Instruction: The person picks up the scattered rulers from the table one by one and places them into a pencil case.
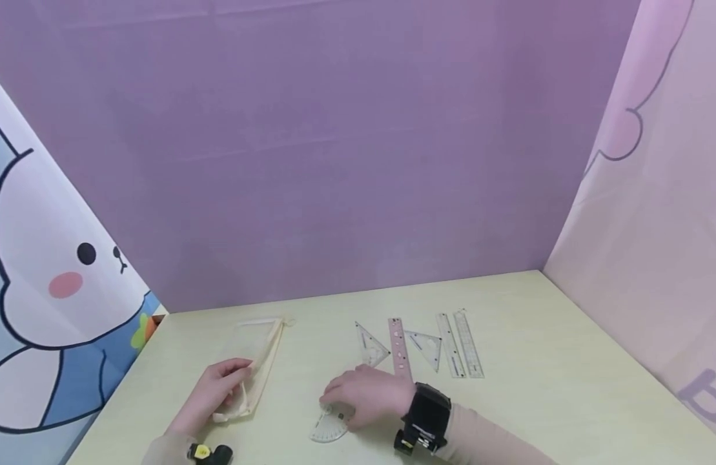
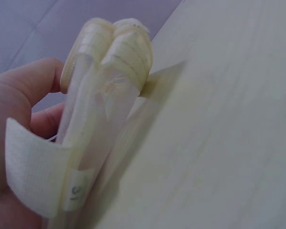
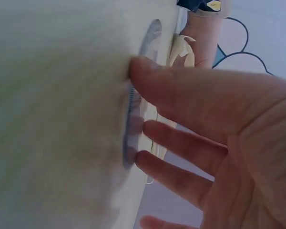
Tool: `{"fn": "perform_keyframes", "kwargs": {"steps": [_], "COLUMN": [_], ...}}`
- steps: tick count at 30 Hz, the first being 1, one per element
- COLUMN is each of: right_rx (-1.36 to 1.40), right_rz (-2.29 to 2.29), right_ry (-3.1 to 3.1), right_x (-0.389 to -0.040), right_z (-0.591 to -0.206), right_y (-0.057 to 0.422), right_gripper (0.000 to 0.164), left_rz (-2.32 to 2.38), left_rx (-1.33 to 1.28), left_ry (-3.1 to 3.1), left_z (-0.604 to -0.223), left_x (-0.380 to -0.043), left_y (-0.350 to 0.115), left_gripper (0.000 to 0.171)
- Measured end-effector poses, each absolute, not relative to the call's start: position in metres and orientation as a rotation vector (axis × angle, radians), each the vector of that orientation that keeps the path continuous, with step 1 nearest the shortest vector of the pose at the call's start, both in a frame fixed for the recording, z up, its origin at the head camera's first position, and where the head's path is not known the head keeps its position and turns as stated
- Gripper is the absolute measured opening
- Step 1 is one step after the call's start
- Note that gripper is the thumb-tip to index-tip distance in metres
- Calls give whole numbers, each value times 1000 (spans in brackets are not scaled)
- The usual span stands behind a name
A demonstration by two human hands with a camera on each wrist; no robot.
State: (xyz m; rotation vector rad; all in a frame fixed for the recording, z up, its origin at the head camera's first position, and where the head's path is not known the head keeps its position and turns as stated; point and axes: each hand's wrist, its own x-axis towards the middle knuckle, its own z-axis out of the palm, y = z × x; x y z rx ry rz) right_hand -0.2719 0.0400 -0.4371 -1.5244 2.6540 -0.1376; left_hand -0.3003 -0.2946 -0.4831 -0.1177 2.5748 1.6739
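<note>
A cream-trimmed mesh pouch (image 1: 268, 361) lies on the left of the table. My left hand (image 1: 224, 382) grips its near end; the left wrist view shows the rolled edge of the pouch (image 2: 126, 52) and a small tag marked 31. Over a clear protractor (image 1: 328, 427), my right hand (image 1: 372, 395) reaches down with fingers spread. In the right wrist view two fingertips touch the protractor (image 3: 129, 136), which lies flat, and the thumb stands at its near side. Part of the protractor is hidden under the hand.
Behind my right hand lie a clear set square (image 1: 372, 349), a pink ruler (image 1: 399, 349), another set square (image 1: 429, 347) and two clear rulers (image 1: 450, 345), (image 1: 469, 345) side by side. A purple backdrop (image 1: 334, 161) borders the table's back edge, with printed cloth panels at both sides.
</note>
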Motion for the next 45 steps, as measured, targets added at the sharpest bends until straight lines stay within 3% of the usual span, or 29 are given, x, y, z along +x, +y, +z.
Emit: {"fn": "perform_keyframes", "kwargs": {"steps": [7,22,45], "right_rx": [-1397,-1118,-1042], "right_rz": [-165,-152,-126], "right_ry": [2772,2897,2706], "right_x": [-289,-325,-357], "right_z": [-442,-439,-442], "right_y": [35,18,2], "right_gripper": [49,47,39], "left_rz": [1688,1688,1670], "left_rx": [-134,-104,-130], "left_ry": [2562,2550,2585], "left_z": [-480,-481,-485], "left_x": [-297,-296,-301], "left_y": [-293,-292,-295], "left_gripper": [35,38,36]}}
